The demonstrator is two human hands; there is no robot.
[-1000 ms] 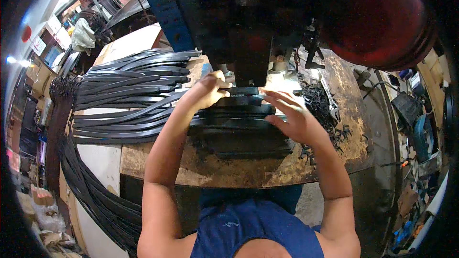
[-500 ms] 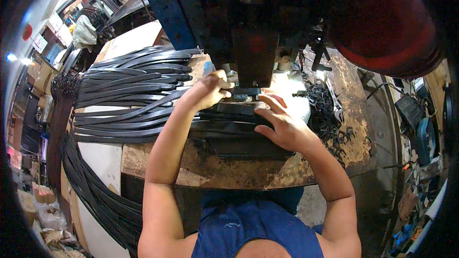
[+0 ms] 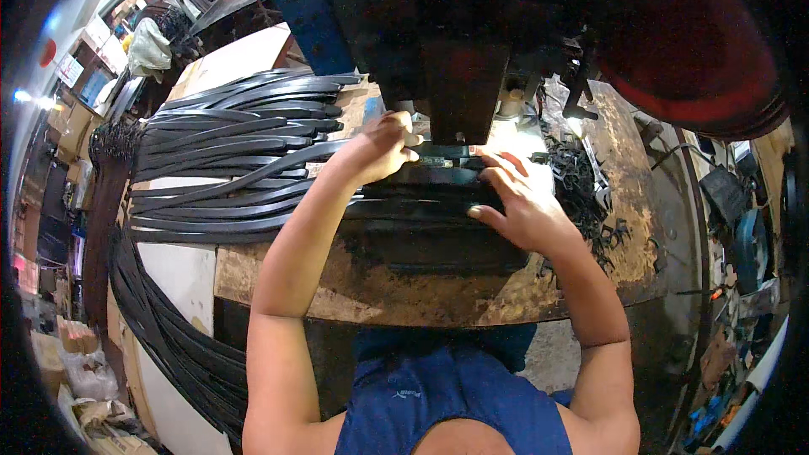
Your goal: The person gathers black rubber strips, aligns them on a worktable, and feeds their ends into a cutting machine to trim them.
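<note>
Under the dark press head point(image 3: 463, 97), my left hand point(image 3: 383, 150) is closed, pinching a black belt strap point(image 3: 282, 164) that runs in from the pile at the left. Beside it, my right hand point(image 3: 527, 206) has its fingers spread and its thumb apart. Its fingertips touch the dark piece below the press head, at the strap's end. A small metal block with markings point(image 3: 432, 162) shows between the two hands. The strap's tip is partly hidden by the fingers and the press.
Many black straps point(image 3: 227, 139) lie across the bench's left side, and more hang over its edge point(image 3: 164, 320). Small black offcuts point(image 3: 581, 177) are heaped right of the press. A large red rounded machine part point(image 3: 691, 50) overhangs the worn wooden bench point(image 3: 362, 295).
My right hand has shifted slightly to the right, its thumb with it. My left hand keeps its pinch on the strap. The whole view has shifted a little.
</note>
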